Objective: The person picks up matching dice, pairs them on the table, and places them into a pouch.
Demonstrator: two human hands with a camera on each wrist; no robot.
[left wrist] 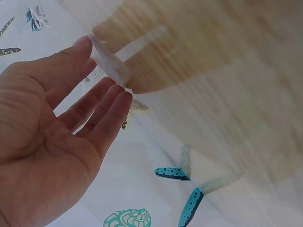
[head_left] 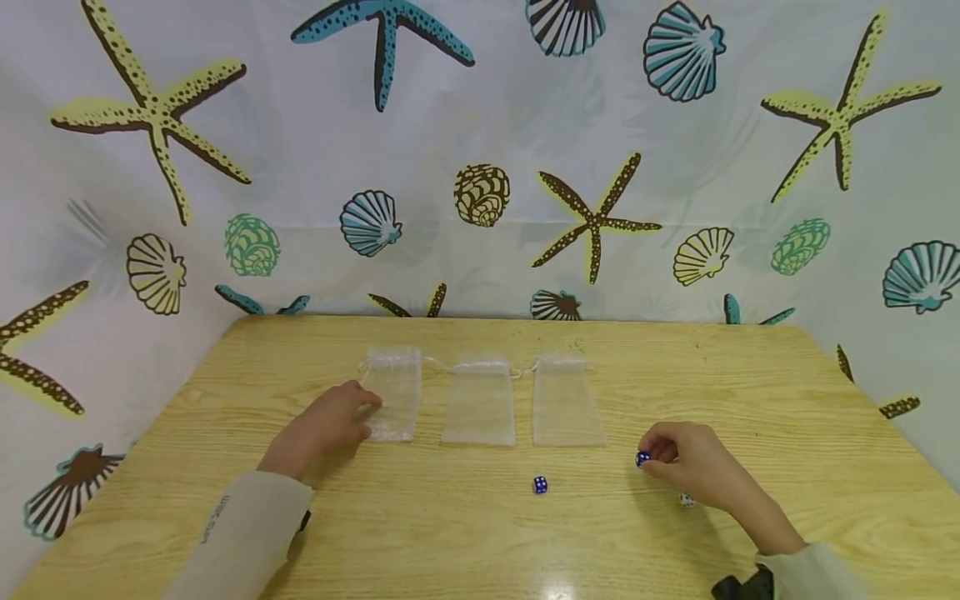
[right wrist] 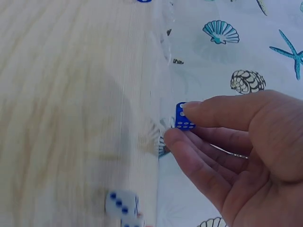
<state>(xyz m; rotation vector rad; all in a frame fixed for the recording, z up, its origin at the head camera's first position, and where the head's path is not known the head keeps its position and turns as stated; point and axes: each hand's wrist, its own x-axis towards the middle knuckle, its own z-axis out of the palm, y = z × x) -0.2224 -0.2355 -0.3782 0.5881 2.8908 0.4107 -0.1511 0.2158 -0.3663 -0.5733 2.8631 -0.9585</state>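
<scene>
Pinched between my right hand's (head_left: 693, 462) thumb and fingers is a blue die (right wrist: 184, 116) with white dots, held up off the wooden table. Below that hand lies a white die (head_left: 687, 500) with dark dots; part of another white one shows at the bottom of the right wrist view. My left hand (head_left: 337, 421) touches the near-left edge of the leftmost sheer white drawstring pouch (head_left: 396, 396), thumb and fingertips apart. A second blue die (head_left: 540, 485) sits on the table between the hands.
Two more sheer pouches lie flat in the same row, a middle pouch (head_left: 478, 408) and a right pouch (head_left: 566, 408), their drawstrings toward the back. A white cloth (head_left: 427, 275) printed with shells and starfish hangs behind the wooden table (head_left: 420, 533) and along its sides.
</scene>
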